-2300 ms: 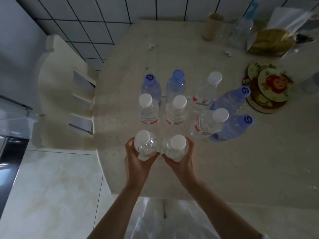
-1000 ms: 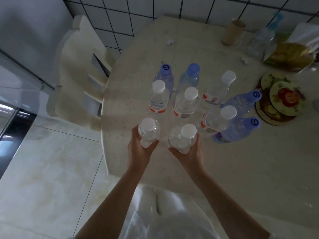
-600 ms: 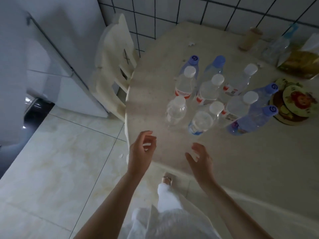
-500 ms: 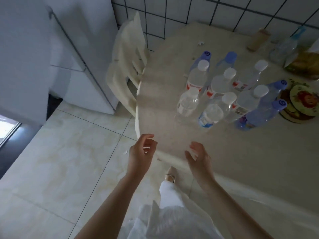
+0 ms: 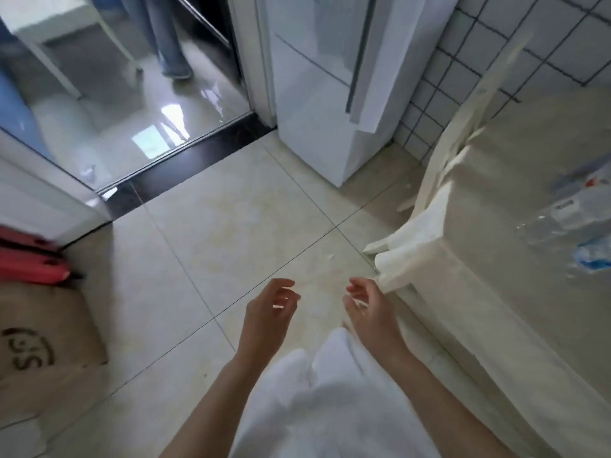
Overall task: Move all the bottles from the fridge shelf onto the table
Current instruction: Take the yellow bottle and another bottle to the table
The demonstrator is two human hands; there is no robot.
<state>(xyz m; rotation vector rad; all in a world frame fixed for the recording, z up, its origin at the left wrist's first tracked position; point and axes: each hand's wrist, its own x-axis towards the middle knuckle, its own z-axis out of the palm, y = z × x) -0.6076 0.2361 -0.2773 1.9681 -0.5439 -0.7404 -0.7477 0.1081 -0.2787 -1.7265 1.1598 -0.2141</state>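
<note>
Both of my hands hang empty over the tiled floor, fingers loosely curled and apart: my left hand (image 5: 269,312) and my right hand (image 5: 368,309). The beige table (image 5: 496,226) lies to the right, and only blurred clear bottles (image 5: 568,219) show at its right edge. The white fridge (image 5: 330,77) stands ahead at the top centre with its doors closed, so the shelf inside is hidden.
A cream chair (image 5: 439,180) stands between the fridge and the table. A brown cardboard box (image 5: 43,345) and red items (image 5: 29,259) sit at the left. A glass sliding door (image 5: 109,77) is at upper left, with another person's legs (image 5: 168,38) behind it.
I let go of the two bottles on the table, drew both hands back, and turned left away from the table toward the fridge.
</note>
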